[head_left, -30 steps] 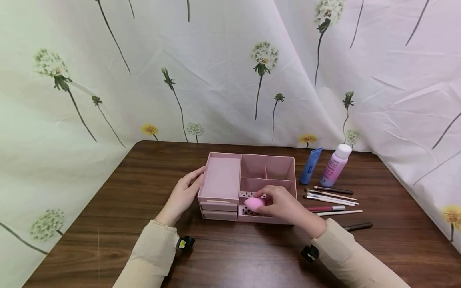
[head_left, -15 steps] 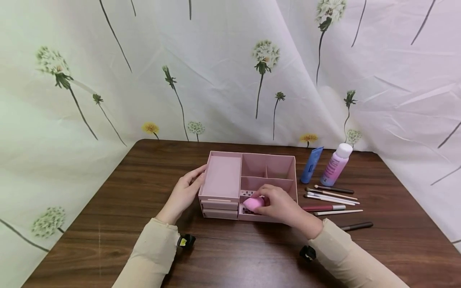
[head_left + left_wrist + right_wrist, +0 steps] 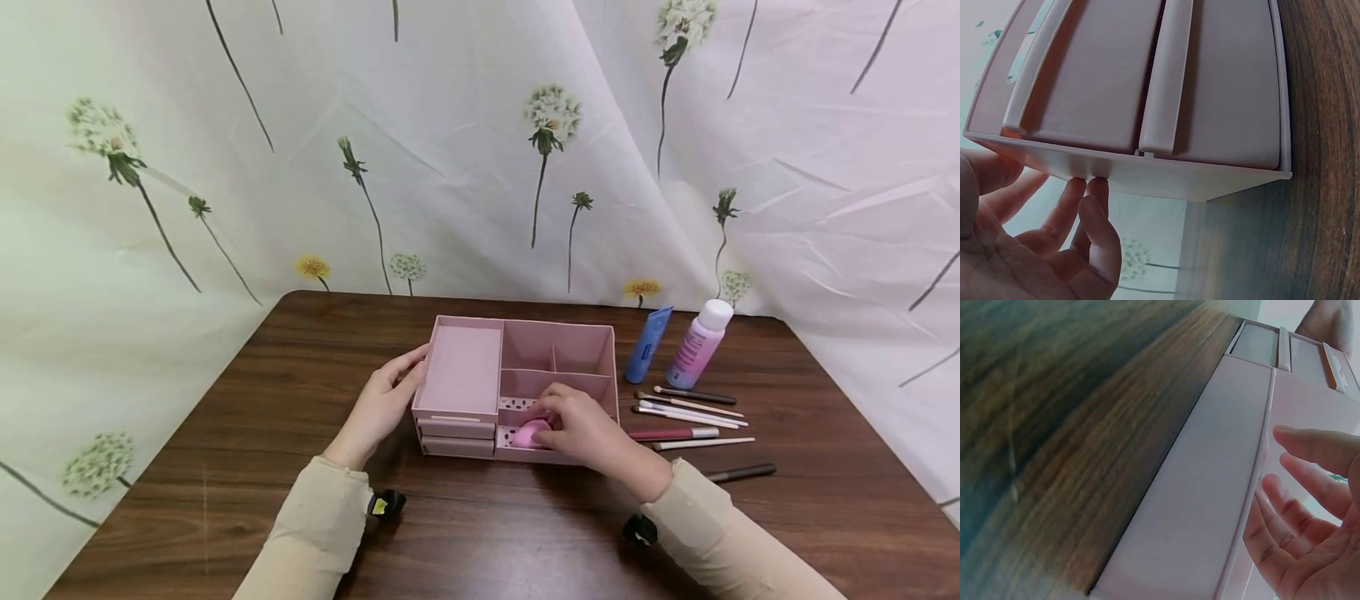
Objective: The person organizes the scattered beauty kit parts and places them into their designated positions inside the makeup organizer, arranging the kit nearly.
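A pink makeup sponge (image 3: 527, 435) lies in the front right compartment of the pink desktop organizer (image 3: 461, 367), on a black-spotted white surface. Over that compartment is my right hand (image 3: 583, 423), its fingertips right at the sponge in the head view. The right wrist view has its fingers (image 3: 1304, 447) spread apart with nothing between them, above the organizer's front wall; the sponge is hidden there. My left hand (image 3: 381, 408) rests on the organizer's left side. In the left wrist view its fingertips (image 3: 1097, 187) touch the side wall, near two closed drawers (image 3: 1229, 94).
Right of the organizer stand a blue tube (image 3: 648, 346) and a pink bottle with a white cap (image 3: 697, 346). Several makeup brushes (image 3: 693, 414) lie in front of them on the dark wood table (image 3: 300, 342). A dandelion-print cloth (image 3: 465, 167) hangs behind.
The sponge has gone down into the front compartment and out of my right fingers, which have loosened. My left hand has kept its place on the organizer's side.
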`<state>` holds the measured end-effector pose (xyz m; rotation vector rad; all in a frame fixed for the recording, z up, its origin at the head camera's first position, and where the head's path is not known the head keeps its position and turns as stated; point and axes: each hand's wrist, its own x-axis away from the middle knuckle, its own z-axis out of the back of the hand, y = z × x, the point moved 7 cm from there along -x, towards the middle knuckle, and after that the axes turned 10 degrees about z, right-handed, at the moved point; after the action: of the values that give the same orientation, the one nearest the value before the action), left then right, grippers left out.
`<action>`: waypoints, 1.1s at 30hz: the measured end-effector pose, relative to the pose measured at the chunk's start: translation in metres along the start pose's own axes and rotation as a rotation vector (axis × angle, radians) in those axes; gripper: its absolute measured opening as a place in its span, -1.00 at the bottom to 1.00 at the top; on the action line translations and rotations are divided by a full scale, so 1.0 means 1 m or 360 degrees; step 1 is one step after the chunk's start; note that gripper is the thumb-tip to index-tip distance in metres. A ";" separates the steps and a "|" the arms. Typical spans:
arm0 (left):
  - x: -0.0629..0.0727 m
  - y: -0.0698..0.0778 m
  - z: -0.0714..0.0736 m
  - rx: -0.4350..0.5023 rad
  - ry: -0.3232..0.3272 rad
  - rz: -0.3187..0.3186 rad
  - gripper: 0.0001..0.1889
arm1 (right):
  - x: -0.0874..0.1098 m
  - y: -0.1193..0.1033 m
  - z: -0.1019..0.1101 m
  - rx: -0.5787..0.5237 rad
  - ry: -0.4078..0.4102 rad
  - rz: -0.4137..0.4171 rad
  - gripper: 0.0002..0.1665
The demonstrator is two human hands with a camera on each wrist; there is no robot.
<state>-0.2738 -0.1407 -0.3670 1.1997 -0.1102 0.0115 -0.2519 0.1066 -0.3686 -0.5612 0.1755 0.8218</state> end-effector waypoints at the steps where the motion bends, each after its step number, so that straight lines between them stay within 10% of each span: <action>1: 0.000 0.000 0.000 -0.0002 0.0001 -0.0003 -0.52 | 0.000 0.000 0.001 -0.0004 0.0011 0.0011 -0.80; 8: 0.000 -0.001 0.000 -0.0001 0.0000 -0.0016 -0.53 | 0.006 -0.001 0.012 -0.0069 0.0080 0.0054 -0.79; 24: 0.000 -0.001 0.001 -0.0022 -0.0012 -0.0032 -0.52 | 0.038 0.028 0.058 -0.0338 0.0135 -0.0440 -0.75; 33: 0.001 -0.002 0.001 0.0004 -0.0019 -0.0030 -0.52 | 0.064 0.050 0.088 -0.0212 0.0158 -0.0588 -0.70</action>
<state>-0.2732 -0.1423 -0.3682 1.2036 -0.1095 -0.0124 -0.2509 0.2219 -0.3374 -0.7350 0.1032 0.4485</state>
